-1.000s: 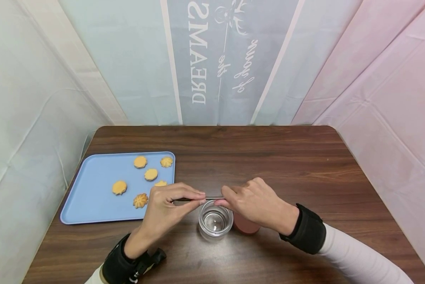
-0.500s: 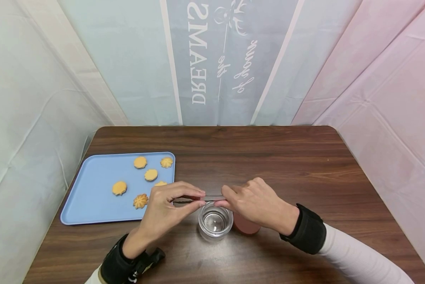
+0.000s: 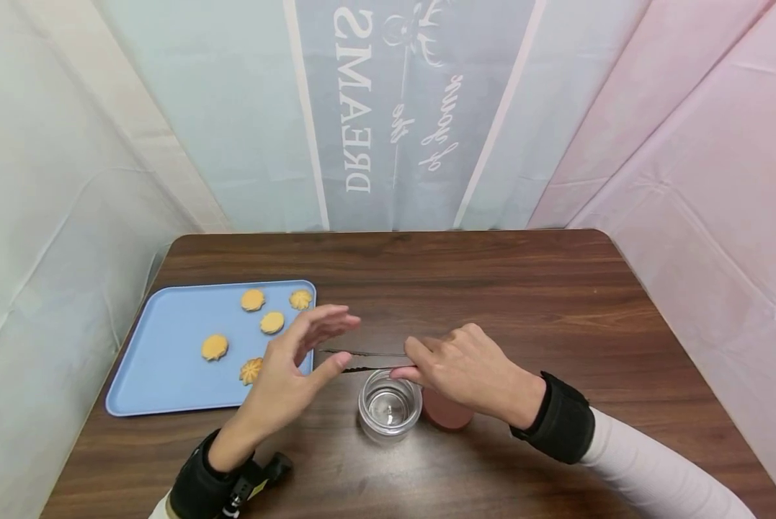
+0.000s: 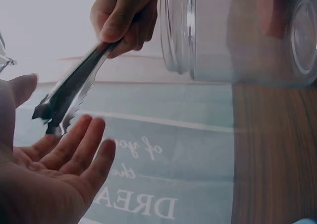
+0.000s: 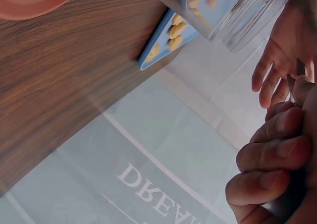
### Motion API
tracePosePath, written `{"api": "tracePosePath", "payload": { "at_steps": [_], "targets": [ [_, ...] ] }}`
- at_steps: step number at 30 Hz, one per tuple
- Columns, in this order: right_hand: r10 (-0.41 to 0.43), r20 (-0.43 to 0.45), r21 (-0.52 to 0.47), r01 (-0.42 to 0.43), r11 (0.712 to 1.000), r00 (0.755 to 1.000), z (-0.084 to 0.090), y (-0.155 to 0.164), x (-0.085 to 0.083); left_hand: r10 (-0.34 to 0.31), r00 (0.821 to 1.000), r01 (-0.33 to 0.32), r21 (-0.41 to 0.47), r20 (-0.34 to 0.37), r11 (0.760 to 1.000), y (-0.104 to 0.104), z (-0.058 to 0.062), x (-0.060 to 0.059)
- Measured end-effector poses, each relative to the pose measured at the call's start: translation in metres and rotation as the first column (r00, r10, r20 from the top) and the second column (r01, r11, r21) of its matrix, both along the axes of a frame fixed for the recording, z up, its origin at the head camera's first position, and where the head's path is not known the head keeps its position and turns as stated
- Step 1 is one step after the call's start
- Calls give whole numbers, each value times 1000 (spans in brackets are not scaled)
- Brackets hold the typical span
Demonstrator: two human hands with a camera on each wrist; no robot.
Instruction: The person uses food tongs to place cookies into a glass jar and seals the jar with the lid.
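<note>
Gripping the tongs (image 4: 74,87) at one end with the right hand (image 3: 452,367), with fingers curled tightly round the metal. Pointing them leftward over the far side of the jar (image 4: 223,35), with a narrow gap between the toothed tips. Holding nothing in the left hand (image 3: 287,371), spread wide, with thumb and fingers well parted around the tips; impossible to tell whether touching them. Below the tongs, the jar, upright on the table (image 3: 504,288). Just right of the jar, a reddish disc (image 3: 449,414), partly hidden beneath the right hand. Farther left, the blue tray (image 3: 167,339), partly covered by the left hand, with five cookies (image 3: 215,347) in view, lying apart. Beyond the table, a lettered cloth (image 3: 420,180).
</note>
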State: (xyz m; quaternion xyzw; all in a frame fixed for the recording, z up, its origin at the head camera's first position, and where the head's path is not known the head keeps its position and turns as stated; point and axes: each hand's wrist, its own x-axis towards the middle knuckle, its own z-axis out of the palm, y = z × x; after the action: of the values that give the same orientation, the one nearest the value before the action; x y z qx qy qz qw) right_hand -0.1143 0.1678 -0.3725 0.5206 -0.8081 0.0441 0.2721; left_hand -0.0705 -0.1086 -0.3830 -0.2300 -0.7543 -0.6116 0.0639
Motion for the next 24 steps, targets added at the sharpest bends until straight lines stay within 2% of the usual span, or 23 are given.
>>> {"api": "tracePosePath", "payload": {
  "at_steps": [4, 9, 15, 20, 24],
  "targets": [
    [-13, 14, 6, 13, 1000, 1000, 0, 3, -1, 34, 999, -33, 20, -30, 999, -7, 4, 0],
    [-42, 19, 15, 42, 999, 999, 0, 7, -1, 34, 998, -31, 53, -57, 998, -13, 5, -1],
    [-74, 7, 4, 74, 997, 997, -2, 12, -4, 34, 999, -33, 38, -21, 999, -20, 3, 1],
    [-68, 7, -21, 68, 997, 998, -3, 14, -7, 2, 999, 0, 59, -40, 998, -28, -8, 0],
    [-69, 11, -35, 70, 997, 998, -3, 15, -8, -41, 996, 42, 18, -76, 999, -31, -18, 0]
  ]
}}
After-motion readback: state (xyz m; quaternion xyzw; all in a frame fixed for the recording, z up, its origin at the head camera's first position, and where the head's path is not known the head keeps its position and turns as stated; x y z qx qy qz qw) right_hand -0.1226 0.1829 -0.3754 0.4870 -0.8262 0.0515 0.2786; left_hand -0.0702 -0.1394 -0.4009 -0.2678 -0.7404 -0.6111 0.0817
